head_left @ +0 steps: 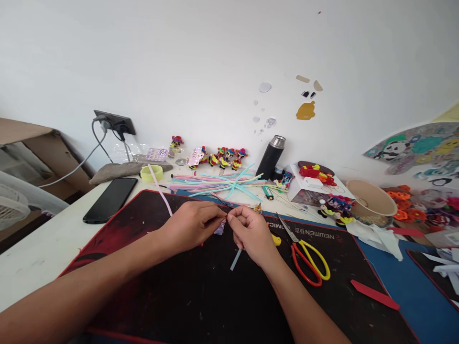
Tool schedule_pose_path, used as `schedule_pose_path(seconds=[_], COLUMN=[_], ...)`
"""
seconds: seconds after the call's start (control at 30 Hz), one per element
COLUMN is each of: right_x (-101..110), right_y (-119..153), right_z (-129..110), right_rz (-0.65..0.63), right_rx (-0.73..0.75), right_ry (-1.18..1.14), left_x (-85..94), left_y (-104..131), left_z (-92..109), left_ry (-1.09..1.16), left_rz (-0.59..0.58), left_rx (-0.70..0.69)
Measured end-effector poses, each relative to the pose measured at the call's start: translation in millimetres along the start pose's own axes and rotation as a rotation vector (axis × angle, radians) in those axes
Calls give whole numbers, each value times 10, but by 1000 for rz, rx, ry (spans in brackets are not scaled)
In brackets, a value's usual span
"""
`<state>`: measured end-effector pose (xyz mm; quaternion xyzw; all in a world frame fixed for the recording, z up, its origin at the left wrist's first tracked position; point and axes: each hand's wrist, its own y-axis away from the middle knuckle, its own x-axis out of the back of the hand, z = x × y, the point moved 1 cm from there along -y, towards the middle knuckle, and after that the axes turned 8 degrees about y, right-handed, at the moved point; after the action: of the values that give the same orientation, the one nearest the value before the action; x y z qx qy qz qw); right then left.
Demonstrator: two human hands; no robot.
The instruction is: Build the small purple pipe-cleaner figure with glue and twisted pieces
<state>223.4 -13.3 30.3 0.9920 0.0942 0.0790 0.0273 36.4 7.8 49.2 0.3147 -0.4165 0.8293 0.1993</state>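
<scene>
My left hand (195,223) and my right hand (251,234) meet over the dark desk mat, thumbs and fingers pinched close together at the tips. What they pinch is too small and covered to make out. A small purple fuzzy piece (219,228) shows between the hands, partly hidden. From behind my left hand a pale lilac pipe cleaner (161,191) slants up and left, passing in front of a yellow-green ring-shaped roll (155,174). Beneath my right hand a pale bluish stick (235,260) pokes out. Scissors (304,258) with red and yellow handles lie open to the right.
Behind the mat (201,306) lies a pile of pastel pipe cleaners (215,184). Several colourful figurines (225,157) line the wall. A black flask (271,156) leans there. A phone (110,200) rests left; a red strip (375,295) and a beige bowl (371,198) are right.
</scene>
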Motion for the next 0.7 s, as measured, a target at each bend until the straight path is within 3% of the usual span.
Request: schedule_pose_path(seconds=[0.47, 0.7], right_x=[-10, -5], right_y=[-17, -15], right_z=[23, 15], right_rz=[7, 8], right_rx=[-3, -13], right_ry=[-3, -1], left_x=[-20, -36], left_y=[3, 23], left_z=[17, -44], left_ry=[24, -6], left_rz=[39, 27], left_rx=[44, -12])
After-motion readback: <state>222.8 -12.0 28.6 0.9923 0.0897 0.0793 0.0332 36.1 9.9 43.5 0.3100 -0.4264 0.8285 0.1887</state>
